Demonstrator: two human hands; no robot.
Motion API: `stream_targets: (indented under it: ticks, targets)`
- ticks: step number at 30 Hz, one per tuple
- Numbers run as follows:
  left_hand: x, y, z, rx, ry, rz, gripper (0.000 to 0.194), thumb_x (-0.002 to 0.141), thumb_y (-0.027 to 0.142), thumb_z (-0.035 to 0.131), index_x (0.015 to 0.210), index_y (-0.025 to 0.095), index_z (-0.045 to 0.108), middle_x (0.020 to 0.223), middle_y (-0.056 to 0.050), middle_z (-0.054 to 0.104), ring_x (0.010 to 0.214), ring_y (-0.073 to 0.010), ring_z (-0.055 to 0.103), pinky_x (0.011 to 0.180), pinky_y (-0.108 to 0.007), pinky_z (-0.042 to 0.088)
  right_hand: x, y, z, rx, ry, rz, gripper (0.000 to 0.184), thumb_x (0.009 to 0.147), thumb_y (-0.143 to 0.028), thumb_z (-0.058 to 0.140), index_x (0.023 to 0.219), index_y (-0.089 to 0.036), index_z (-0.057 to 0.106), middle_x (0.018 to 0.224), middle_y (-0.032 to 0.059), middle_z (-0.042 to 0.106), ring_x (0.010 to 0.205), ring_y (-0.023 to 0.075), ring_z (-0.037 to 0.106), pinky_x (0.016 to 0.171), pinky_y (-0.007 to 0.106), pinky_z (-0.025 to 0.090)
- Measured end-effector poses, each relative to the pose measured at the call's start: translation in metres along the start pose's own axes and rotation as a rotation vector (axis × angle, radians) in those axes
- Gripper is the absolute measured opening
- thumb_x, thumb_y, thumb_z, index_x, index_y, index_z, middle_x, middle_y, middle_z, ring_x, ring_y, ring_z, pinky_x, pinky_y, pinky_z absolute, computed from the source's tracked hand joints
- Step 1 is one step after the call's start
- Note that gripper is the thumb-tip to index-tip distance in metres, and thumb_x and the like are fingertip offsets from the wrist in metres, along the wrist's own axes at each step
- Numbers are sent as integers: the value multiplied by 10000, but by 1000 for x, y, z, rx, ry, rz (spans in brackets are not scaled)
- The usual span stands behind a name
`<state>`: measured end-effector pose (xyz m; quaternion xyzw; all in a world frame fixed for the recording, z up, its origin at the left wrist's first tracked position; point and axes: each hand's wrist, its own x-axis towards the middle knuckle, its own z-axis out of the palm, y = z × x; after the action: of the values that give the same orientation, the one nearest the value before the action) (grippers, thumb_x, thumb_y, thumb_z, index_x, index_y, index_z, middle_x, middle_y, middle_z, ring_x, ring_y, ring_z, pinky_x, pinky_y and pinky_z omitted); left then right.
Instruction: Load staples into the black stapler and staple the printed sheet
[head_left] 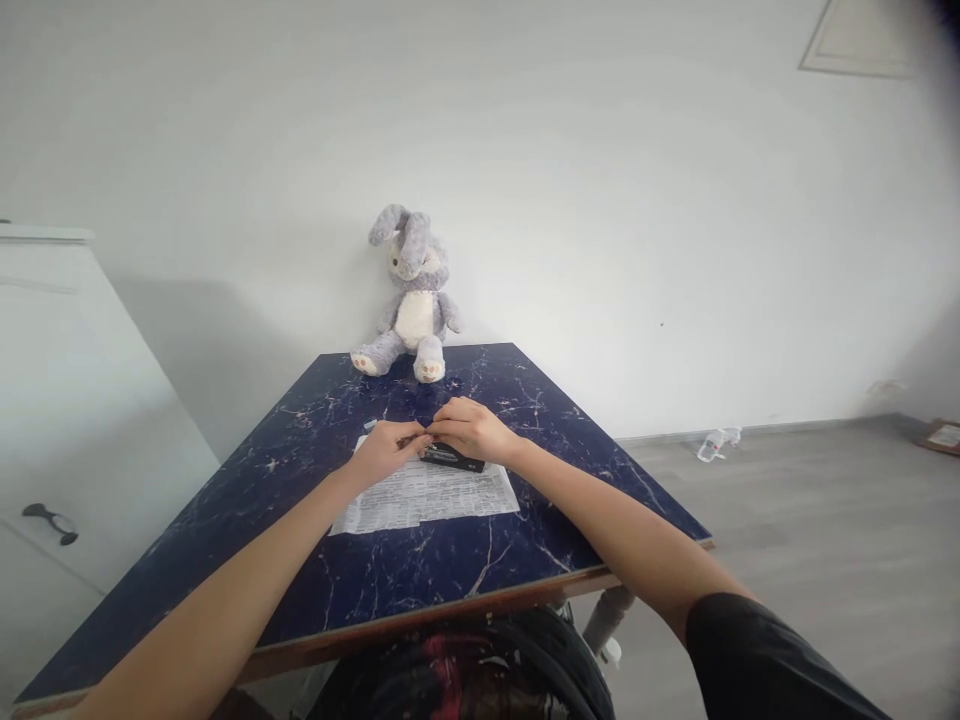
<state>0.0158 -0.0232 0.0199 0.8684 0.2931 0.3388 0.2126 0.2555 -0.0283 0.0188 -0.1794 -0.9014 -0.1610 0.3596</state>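
My left hand [386,452] and my right hand [472,430] meet fingertip to fingertip over a printed sheet of paper [420,500]. Both have their fingers bent and pressed together in a pinch; whatever lies between them is too small and hidden to name. A flat black box-like object [454,458] with light markings lies just below my right hand, its left end by the fingertips. Whether the fingers grip that end, I cannot tell. Behind my left hand, a small whitish piece [370,425] rests at the paper's upper edge.
The table [487,570] has a dark blue marbled top. A grey plush rabbit [416,300] sits at its far edge against the wall. To the left stands a white cabinet [75,400] with a dark handle. A clear plastic item [716,443] lies on the floor at right.
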Motion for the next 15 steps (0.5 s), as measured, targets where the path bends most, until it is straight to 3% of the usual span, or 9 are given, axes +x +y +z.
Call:
stream_targets:
  ticks: [2, 4, 6, 7, 9, 10, 13, 15]
  targets:
    - [1, -5, -3, -4, 61, -10, 368, 985, 504, 608, 816, 218, 767, 722, -33, 737, 562, -159, 556, 610, -278, 430, -1, 6, 0, 5, 3, 19, 189, 1070, -264, 567, 1121, -201, 737, 1068, 93, 746, 980, 208, 658, 860, 358, 496]
    - [1, -16, -10, 12, 234, -68, 392, 1011, 505, 554, 842, 211, 752, 743, -44, 736, 579, -169, 581, 631, -282, 456, -6, 21, -2, 3, 21, 117, 170, 1053, -266, 596, 1113, -204, 742, 1082, 90, 745, 1009, 207, 653, 899, 358, 488]
    - [1, -35, -20, 97, 398, -187, 384, 1029, 471, 512, 839, 213, 724, 734, -51, 724, 630, -192, 631, 674, -288, 487, -19, 46, -7, -23, 21, 322, 135, 1012, -252, 648, 1079, -201, 754, 1065, 87, 746, 1031, 214, 647, 936, 361, 484]
    - [1, -47, -25, 173, 419, -255, 340, 1024, 437, 518, 861, 217, 720, 748, -54, 729, 685, -209, 669, 717, -294, 503, -29, 61, -11, -51, 13, 461, 116, 975, -234, 683, 1051, -193, 761, 1037, 86, 747, 1023, 219, 647, 941, 361, 486]
    - [0, -73, -34, 337, 363, -399, 232, 989, 353, 553, 953, 220, 740, 852, -82, 765, 817, -252, 718, 825, -329, 528, -54, 91, -20, -96, -61, 789, 113, 882, -191, 746, 991, -193, 774, 1015, 67, 756, 1025, 218, 659, 954, 341, 490]
    - [-1, -85, -37, 401, 316, -433, 225, 975, 314, 557, 1021, 212, 752, 962, -112, 780, 914, -277, 727, 899, -359, 530, -68, 104, -24, -115, -66, 887, 121, 846, -156, 749, 963, -173, 777, 986, 76, 759, 977, 225, 671, 923, 343, 501]
    - [-2, -112, -39, 472, 233, -454, 285, 922, 261, 606, 1153, 194, 759, 1232, -175, 737, 1159, -341, 675, 1087, -451, 470, -106, 130, -32, -137, -88, 1077, 74, 781, -127, 762, 853, -128, 775, 849, 93, 755, 802, 229, 681, 785, 335, 521]
    - [-2, -119, -36, 467, 214, -456, 272, 886, 252, 650, 1123, 204, 775, 1278, -175, 719, 1206, -360, 649, 1130, -482, 439, -121, 137, -33, -142, -103, 1154, 40, 781, -145, 759, 813, -126, 771, 787, 85, 741, 734, 214, 672, 735, 320, 520]
